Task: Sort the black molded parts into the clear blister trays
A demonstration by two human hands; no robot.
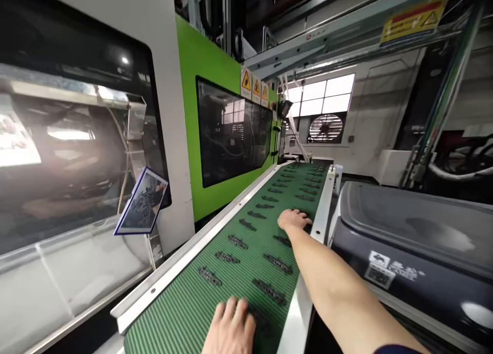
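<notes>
Dark, narrow moulded parts lie in two long rows on a green ribbed conveyor belt [185, 320]. My left hand [231, 327] is palm down over the near end of the belt, its fingers slightly apart and bent, with a blurred dark part beside it. Ahead of it are a part in the left row [210, 276] and one in the right row [269, 291]. Farther up, my right hand [295, 219] reaches over the right row, palm down with fingers spread. Another part [283, 240] lies just below its wrist. What is under both palms is hidden.
White metal rails [181, 264] edge the belt. A green and white machine [187, 113] with dark windows stands along the left. On the right, close to my forearm, is a dark grey lidded unit [416, 241]. A tilted blue-framed picture card [142, 202] hangs at the left.
</notes>
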